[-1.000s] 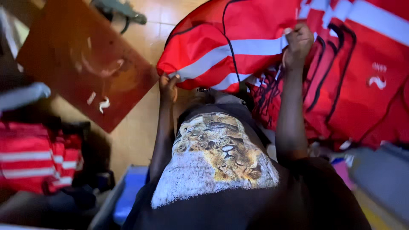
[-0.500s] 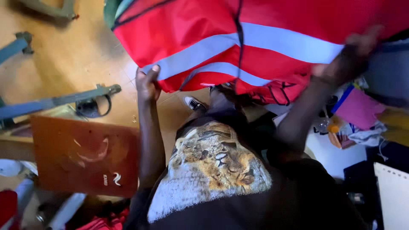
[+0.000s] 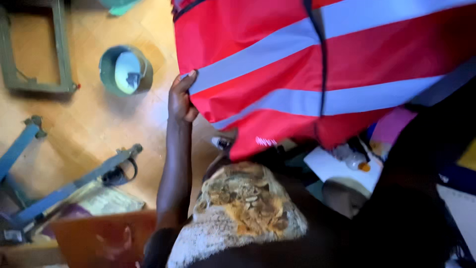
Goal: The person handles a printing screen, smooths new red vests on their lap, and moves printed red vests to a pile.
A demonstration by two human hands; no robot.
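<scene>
A large red vest point(image 3: 277, 54) with grey reflective stripes and a black trim line hangs spread out in front of me and fills the upper right of the view. My left hand point(image 3: 181, 99) is raised and grips the vest's left edge, thumb over one grey stripe. My right arm point(image 3: 421, 173) reaches up at the right toward the vest's lower right edge. Its hand is hidden behind the fabric. Below the vest I see my own patterned shirt point(image 3: 243, 208).
On the wooden floor at left stand a teal bucket point(image 3: 124, 69), a green metal frame point(image 3: 34, 49) and a blue metal frame point(image 3: 64, 183). A brown board point(image 3: 104, 238) lies at the bottom left. Pink cloth point(image 3: 391, 126) and small clutter lie under the vest.
The vest has come up closer and now covers more of the view. My right hand, seen gripping the vest earlier, is now hidden. The view has swung across the floor.
</scene>
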